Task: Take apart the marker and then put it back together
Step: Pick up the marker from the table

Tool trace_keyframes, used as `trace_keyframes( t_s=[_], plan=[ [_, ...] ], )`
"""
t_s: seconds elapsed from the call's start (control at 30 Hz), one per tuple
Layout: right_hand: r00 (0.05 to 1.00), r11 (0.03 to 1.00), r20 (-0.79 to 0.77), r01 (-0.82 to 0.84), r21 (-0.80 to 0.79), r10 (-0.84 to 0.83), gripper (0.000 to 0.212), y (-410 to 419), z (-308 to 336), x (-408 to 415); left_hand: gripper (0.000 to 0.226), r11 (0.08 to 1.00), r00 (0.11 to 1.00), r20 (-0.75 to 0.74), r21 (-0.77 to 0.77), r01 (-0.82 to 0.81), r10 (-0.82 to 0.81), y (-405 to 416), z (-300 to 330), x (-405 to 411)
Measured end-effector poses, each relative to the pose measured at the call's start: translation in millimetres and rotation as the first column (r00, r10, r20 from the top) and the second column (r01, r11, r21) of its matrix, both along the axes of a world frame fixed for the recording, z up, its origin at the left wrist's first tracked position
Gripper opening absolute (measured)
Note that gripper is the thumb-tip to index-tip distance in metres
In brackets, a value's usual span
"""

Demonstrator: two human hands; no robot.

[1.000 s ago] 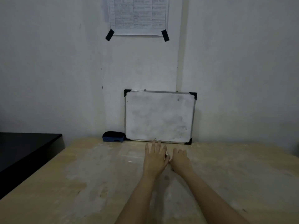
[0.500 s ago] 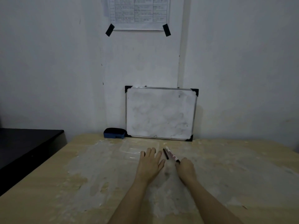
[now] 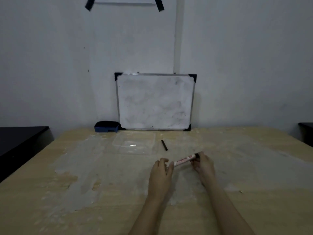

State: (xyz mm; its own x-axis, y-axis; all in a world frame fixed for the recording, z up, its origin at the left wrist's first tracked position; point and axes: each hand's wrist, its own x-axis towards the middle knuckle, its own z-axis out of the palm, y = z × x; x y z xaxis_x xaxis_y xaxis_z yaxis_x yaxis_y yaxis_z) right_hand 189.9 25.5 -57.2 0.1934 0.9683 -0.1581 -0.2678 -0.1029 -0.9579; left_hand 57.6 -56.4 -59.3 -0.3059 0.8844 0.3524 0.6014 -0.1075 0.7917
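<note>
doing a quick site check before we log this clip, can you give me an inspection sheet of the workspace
surface: wooden table, pale worn patches across the middle
job's things: white marker held off the table between both hands; thin black stick lies alone on the table beyond the hands, what it is cannot be told
clutter: clear plastic lid flat on the table; blue eraser by the wall
grippers: left hand grips the marker's near end; right hand grips its dark far end
cables: nothing seen
surroundings: whiteboard leaning on the wall; taped paper above; black furniture at the left
</note>
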Motion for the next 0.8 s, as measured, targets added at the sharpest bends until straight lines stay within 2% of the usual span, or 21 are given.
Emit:
trace_keyframes(
  t_s=[0.07,0.17,0.3,0.4,0.47,0.57,0.7,0.8],
  plan=[
    [0.999,1.000,-0.039,-0.027,0.009,0.027,0.024,-1.4,2.0,-0.7,0.020,0.999,0.999,0.038,0.044,0.013,-0.015,0.6,0.8,-2.8],
    [0.991,0.995,-0.093,-0.097,0.032,0.099,0.014,-3.0,8.5,0.7,0.006,0.996,0.952,0.301,0.049,-0.078,0.060,3.3,3.9,-10.1],
    [0.948,0.949,0.097,-0.310,0.062,0.303,0.023,-7.5,12.5,10.1,0.013,0.998,0.863,0.503,0.011,-0.063,0.049,6.3,2.0,-14.5],
    [0.944,0.947,0.117,-0.317,0.059,0.309,0.027,-8.5,13.4,14.1,0.011,0.999,0.823,0.567,0.016,-0.039,0.024,10.1,1.5,-15.6],
    [0.943,0.943,0.062,-0.331,0.035,0.328,0.025,-8.6,15.3,17.2,0.010,0.999,0.828,0.561,0.035,-0.007,-0.014,11.8,0.9,-16.7],
    [0.867,0.869,0.058,-0.492,-0.042,0.494,0.027,-13.5,19.9,23.7,0.014,0.998,0.885,0.465,0.062,0.003,-0.032,9.6,1.3,-21.3],
    [0.638,0.661,0.180,-0.738,-0.138,0.749,0.024,-23.0,24.9,30.6,0.027,0.999,0.970,0.244,0.048,0.005,-0.017,4.6,5.9,-30.0],
    [0.459,0.507,0.235,-0.834,-0.218,0.857,0.031,-23.9,25.6,29.0,0.034,0.999,1.000,0.025,0.046,0.000,-0.001,0.8,7.7,-33.1]
  ],
)
